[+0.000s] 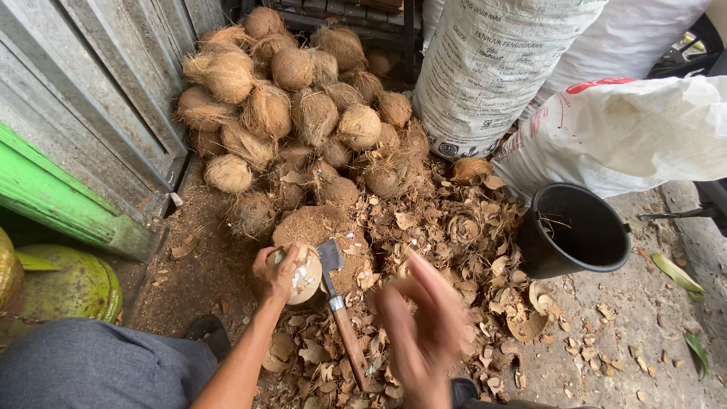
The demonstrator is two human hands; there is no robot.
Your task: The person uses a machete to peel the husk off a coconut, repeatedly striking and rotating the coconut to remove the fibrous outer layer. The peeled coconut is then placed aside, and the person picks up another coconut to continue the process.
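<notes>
Head view: left hand (274, 274) grips a partly peeled coconut (300, 274), fingers wrapped round it, held against a fibre-covered block (318, 227). Cleaver (338, 303) is stuck blade-down in the block just beside the coconut, wooden handle pointing toward the person. Right hand (424, 322) is blurred, fingers spread, holding nothing, near the handle. Pile of husked coconuts (295, 113) behind; black bucket (579, 227) to the right; shell chips (462, 227) all over the ground. Risk, imo: blade sits v. close to left fingers, so a fast grab could knock it and cut them; round nut could roll.
</notes>
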